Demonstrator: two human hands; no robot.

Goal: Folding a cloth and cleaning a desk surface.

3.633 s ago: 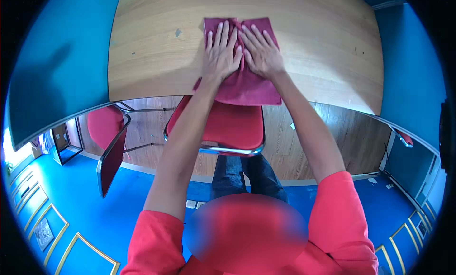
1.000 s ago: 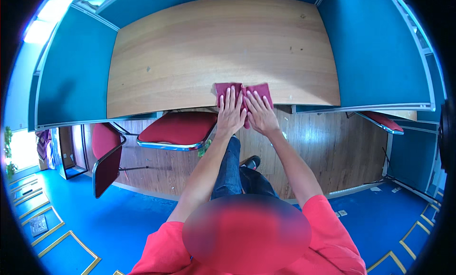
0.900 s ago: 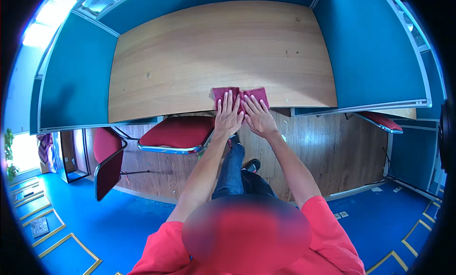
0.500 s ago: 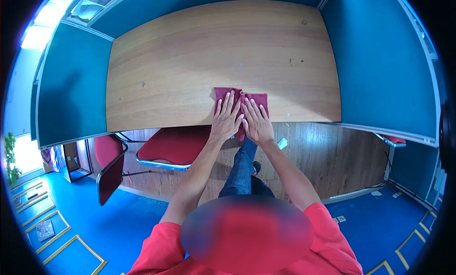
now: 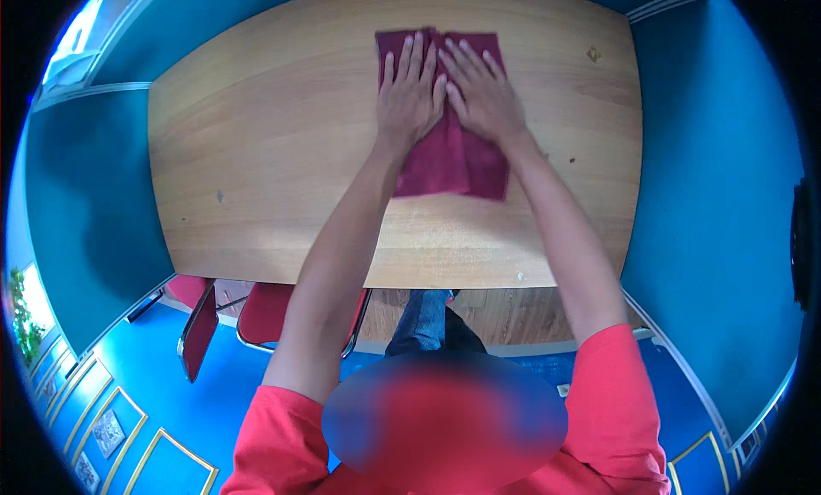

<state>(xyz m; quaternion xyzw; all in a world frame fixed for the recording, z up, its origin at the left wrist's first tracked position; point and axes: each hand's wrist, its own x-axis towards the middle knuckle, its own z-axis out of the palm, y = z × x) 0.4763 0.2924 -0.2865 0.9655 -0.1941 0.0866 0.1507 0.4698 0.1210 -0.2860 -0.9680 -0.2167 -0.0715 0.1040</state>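
Note:
A dark red cloth point(image 5: 449, 162) lies folded flat on the wooden table point(image 5: 274, 153), toward its far middle. My left hand point(image 5: 410, 97) presses palm down on the cloth's left half, fingers spread. Beside it, my right hand point(image 5: 481, 93) lies flat on the right half, fingers apart. The two hands almost touch at the thumbs. Neither hand grips the cloth; both rest on top of it.
Blue partition walls point(image 5: 710, 179) stand on the left and right of the table. Red chairs point(image 5: 265, 315) sit under the table's near edge at the left. The floor below is blue, with framed pictures point(image 5: 107, 431) at the lower left.
The view has moved in over the table. The cloth and my hands now lie farther from the near edge, with both hands still flat on the cloth.

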